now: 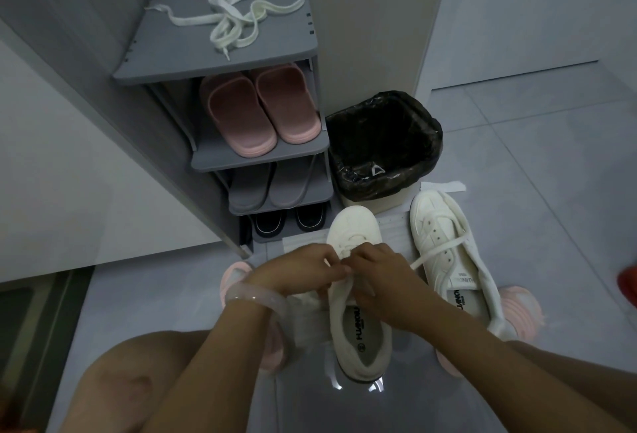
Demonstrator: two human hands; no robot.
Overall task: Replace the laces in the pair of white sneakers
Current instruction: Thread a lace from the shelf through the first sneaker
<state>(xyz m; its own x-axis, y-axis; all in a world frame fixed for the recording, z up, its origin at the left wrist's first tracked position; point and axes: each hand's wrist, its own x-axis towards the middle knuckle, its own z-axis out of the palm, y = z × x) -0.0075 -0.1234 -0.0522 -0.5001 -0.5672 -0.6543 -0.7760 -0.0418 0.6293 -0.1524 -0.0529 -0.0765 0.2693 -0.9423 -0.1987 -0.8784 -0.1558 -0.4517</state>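
A white sneaker (358, 325) stands on the floor between my knees, toe pointing away. My left hand (303, 270) and my right hand (375, 277) meet over its eyelets, each pinching a white lace (344, 289). A second white sneaker (444, 253) lies to the right, tilted on its side, with a loose lace (437, 251) trailing across it. A tangle of white laces (234, 19) lies on top of the grey shoe rack (179, 67).
The rack holds pink slippers (258, 112), grey slippers (269, 188) and black shoes (289, 219) on lower shelves. A bin lined with a black bag (382, 150) stands beside the rack, behind the sneakers. Grey tiled floor (534, 174) extends to the right.
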